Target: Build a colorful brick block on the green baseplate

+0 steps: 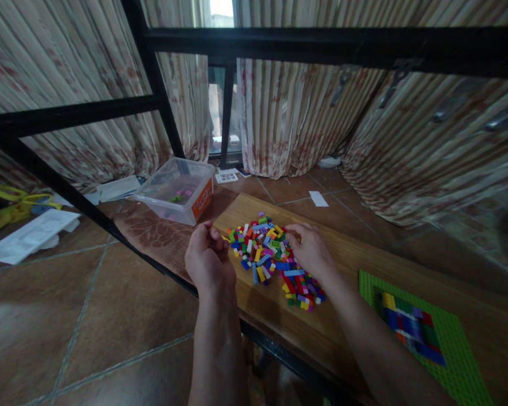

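Note:
A loose heap of small toy building bricks in many colours lies on a wooden board. My left hand is at the heap's left edge, palm turned up and fingers curled in. A bit of yellow shows by its fingertips; whether the hand holds it is unclear. At the heap's right side my right hand reaches in, fingers extended and touching or just above the bricks, with no brick visible in it. To the right lies a green baseplate bearing a flat block of joined bricks, mostly blue, red and green.
The wooden board rests on a black metal frame whose bars cross the view. Behind it stands a clear plastic box with several bricks inside. A white tray, papers and a yellow bag lie on the tiled floor.

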